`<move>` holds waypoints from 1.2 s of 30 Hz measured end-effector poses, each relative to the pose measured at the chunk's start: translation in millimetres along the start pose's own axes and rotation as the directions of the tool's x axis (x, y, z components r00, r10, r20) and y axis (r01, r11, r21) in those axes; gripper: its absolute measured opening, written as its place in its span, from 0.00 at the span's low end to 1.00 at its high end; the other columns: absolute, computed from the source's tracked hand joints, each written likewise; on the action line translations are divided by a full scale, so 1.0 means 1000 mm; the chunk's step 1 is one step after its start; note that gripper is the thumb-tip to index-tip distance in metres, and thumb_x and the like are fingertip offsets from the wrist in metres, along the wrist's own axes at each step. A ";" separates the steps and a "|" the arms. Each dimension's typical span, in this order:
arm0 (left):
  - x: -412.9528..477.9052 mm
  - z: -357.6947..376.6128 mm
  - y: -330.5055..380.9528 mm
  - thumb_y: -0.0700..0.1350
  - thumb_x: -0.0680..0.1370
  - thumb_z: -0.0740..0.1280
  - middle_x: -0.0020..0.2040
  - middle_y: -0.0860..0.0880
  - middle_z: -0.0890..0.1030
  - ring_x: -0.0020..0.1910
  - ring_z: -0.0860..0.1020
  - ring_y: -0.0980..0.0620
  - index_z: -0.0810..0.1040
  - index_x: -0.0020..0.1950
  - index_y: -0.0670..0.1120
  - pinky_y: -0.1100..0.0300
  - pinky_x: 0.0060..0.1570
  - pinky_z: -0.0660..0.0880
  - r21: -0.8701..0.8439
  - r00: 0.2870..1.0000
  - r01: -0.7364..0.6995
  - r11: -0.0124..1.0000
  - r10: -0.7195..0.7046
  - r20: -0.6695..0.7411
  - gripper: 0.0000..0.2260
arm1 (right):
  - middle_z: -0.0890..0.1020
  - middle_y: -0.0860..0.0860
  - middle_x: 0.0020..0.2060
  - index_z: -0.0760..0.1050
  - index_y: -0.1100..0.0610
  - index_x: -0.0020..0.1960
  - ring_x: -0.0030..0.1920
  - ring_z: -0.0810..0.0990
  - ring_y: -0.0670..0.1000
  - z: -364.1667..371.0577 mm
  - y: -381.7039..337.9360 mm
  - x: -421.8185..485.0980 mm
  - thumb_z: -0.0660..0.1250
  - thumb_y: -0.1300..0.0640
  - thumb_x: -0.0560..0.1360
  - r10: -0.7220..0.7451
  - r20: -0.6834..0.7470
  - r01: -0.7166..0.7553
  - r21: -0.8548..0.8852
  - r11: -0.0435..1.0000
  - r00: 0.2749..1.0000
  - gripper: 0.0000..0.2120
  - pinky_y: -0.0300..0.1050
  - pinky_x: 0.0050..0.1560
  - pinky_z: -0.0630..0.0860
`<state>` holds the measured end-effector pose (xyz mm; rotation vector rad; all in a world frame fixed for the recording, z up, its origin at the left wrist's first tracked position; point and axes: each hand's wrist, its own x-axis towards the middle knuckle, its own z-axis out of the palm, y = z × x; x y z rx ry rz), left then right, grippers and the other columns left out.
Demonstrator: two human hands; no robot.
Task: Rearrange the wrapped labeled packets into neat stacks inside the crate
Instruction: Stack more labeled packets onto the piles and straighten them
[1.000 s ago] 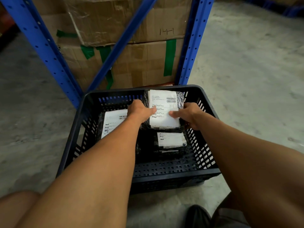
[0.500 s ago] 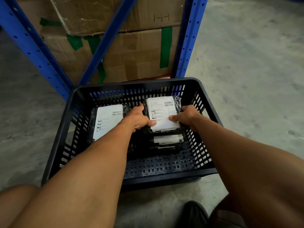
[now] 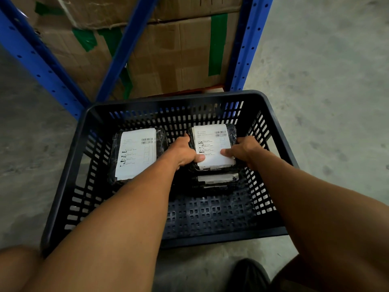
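A black slotted plastic crate [image 3: 210,239] stands on the concrete floor in front of me. Inside at the right, a dark wrapped packet with a white label [image 3: 212,144] lies on top of a stack, whose lower packets [image 3: 216,179] show their edges underneath. My left hand [image 3: 183,151] grips its left side and my right hand [image 3: 244,149] grips its right side, thumbs on the label. A second labeled packet [image 3: 136,153] lies flat at the left of the crate, untouched.
Blue metal shelving uprights [image 3: 244,49] and a diagonal brace [image 3: 126,49] rise just behind the crate, with taped cardboard boxes [image 3: 179,55] on the shelf. My dark shoe [image 3: 248,275] is at the bottom. Bare concrete floor lies to the right.
Both hands have lowered the right packet from above the crate rim down onto the stack inside. The view has tilted downward.
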<state>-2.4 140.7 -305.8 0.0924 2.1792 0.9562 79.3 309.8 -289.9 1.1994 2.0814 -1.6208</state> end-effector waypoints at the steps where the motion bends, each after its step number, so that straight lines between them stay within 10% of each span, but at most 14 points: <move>1: 0.001 0.000 0.001 0.39 0.68 0.78 0.74 0.46 0.70 0.71 0.68 0.44 0.50 0.80 0.49 0.47 0.70 0.68 0.011 1.000 0.001 1.000 -0.001 0.000 0.49 | 0.82 0.59 0.60 0.76 0.62 0.58 0.59 0.81 0.60 0.000 -0.001 0.002 0.77 0.64 0.67 0.006 -0.003 -0.006 -0.009 1.000 1.000 0.21 0.58 0.62 0.76; 26: -0.025 0.014 0.009 0.41 0.72 0.75 0.74 0.43 0.69 0.71 0.68 0.45 0.43 0.80 0.42 0.61 0.64 0.65 0.208 0.999 -0.040 0.977 0.047 -0.028 0.48 | 0.80 0.61 0.60 0.73 0.65 0.63 0.60 0.79 0.61 0.003 0.008 -0.005 0.75 0.62 0.70 0.026 -0.058 -0.034 -0.152 0.988 0.998 0.24 0.56 0.63 0.76; 36: -0.058 -0.008 0.027 0.45 0.76 0.72 0.65 0.41 0.77 0.60 0.78 0.42 0.65 0.74 0.41 0.54 0.61 0.73 0.371 0.974 -0.107 0.922 0.172 -0.146 0.30 | 0.79 0.57 0.45 0.75 0.61 0.54 0.45 0.78 0.56 0.015 -0.012 -0.019 0.69 0.59 0.73 -0.198 -0.244 0.025 -0.570 0.821 0.949 0.11 0.47 0.42 0.76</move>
